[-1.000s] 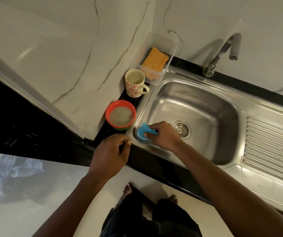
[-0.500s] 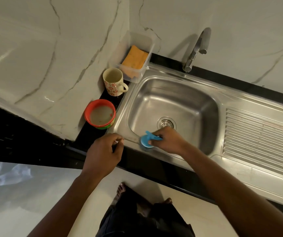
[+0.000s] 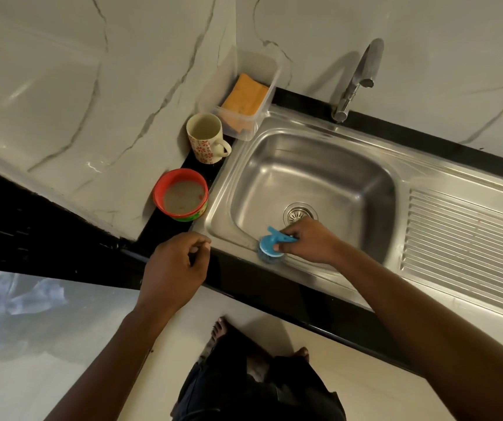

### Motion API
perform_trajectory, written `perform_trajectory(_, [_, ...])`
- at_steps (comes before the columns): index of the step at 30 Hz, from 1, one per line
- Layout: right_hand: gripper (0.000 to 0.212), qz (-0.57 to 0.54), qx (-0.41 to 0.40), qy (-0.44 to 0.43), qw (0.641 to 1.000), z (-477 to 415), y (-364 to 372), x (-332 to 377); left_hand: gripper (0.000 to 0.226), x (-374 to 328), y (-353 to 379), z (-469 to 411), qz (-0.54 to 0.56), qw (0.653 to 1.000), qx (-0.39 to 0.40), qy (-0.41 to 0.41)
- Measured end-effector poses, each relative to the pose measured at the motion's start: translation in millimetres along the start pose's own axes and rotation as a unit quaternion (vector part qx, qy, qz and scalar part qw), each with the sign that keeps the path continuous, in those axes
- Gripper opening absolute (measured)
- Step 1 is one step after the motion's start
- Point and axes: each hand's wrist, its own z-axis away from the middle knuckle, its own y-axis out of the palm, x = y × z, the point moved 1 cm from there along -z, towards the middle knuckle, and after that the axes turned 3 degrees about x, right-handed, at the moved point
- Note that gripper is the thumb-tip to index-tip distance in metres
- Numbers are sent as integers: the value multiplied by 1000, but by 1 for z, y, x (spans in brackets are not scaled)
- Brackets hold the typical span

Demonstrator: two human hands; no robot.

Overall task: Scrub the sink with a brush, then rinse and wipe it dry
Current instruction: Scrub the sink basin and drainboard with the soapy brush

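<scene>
At steel sink rim [image 3: 224, 205], round blue brush [image 3: 266, 243]

Body parts in view:
- Left hand [image 3: 177, 268] and right hand [image 3: 308, 241]: bare, with no gloves, rings or watch.
- Forearms [image 3: 411, 314]: bare up to the frame edge.
- Lower body: dark garment [image 3: 259, 393], near black, with creased fabric.
- Feet [image 3: 218, 329]: bare, toes visible.
</scene>
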Motion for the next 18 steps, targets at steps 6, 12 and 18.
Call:
perform_trajectory(6, [28,-75,-25,-44,996,-55,38,85,16,0,-3,5,-6,1000,1,-19])
perform_trajectory(12, [34,-63,-34,-11,997,-30,35,52,14,-6,3,1,-7,1000,8,-4])
perform_trajectory(18, [12,-5,-9,21,1000,54,-7,-50,10,-17,22,-5,8,999,26,22])
